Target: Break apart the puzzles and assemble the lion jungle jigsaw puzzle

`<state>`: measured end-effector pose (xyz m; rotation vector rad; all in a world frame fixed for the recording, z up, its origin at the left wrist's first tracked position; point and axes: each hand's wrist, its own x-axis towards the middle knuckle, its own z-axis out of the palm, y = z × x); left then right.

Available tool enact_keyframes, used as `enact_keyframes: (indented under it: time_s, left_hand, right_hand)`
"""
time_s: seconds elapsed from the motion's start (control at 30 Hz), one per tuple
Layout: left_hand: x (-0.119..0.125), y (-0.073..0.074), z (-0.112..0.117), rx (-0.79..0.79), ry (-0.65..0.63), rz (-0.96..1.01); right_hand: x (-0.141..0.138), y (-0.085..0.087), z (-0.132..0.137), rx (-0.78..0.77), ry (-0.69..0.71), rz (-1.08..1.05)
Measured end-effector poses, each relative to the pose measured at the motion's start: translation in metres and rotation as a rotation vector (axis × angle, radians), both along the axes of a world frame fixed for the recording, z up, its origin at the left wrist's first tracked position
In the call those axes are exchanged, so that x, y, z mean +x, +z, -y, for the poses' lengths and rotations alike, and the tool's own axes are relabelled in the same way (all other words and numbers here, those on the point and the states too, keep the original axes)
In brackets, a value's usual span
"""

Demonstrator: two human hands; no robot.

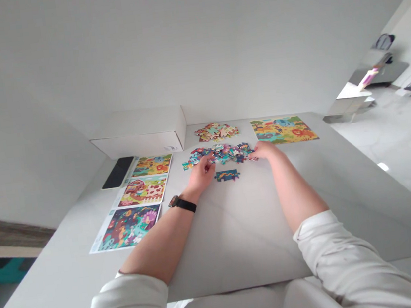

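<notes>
A loose heap of dark blue, teal and pink jigsaw pieces (pixel 221 154) lies on the white table (pixel 238 235). My left hand (pixel 201 173), with a black strap watch (pixel 181 204) on its wrist, reaches into the heap's left side. My right hand (pixel 267 150) touches the heap's right edge. The fingertips of both hands are too small to show whether they grip a piece. Just below the heap lies a small joined section of blue puzzle (pixel 226 175). A second heap of cream and orange pieces (pixel 217 131) sits behind it.
A colourful animal puzzle picture (pixel 283 130) lies at the back right. Along the left stand several picture sheets (pixel 142 190), a black phone (pixel 118 172) and a white cardboard box (pixel 139 134). A wall rises behind the table, and a room lies to the right.
</notes>
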<state>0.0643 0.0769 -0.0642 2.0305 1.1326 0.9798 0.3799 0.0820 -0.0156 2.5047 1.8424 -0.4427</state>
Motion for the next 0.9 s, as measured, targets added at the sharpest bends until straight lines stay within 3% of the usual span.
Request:
enact_keyframes:
  time_s: [0.4,0.57,0.73,0.9]
  left_hand:
    - [0.001,0.002,0.001,-0.015,-0.003,0.011]
    - [0.001,-0.001,0.0,0.004,-0.012,0.019]
    - [0.001,-0.003,-0.001,0.013,-0.013,0.013]
    - [0.001,-0.001,0.0,0.009,-0.018,0.019]
  right_hand:
    - [0.024,0.004,0.004,0.005,-0.036,-0.069]
    - [0.003,0.003,0.005,0.18,-0.014,-0.051]
    - [-0.021,0.001,0.008,0.161,0.029,0.003]
    - [-0.021,-0.001,0.007,0.128,-0.016,-0.077]
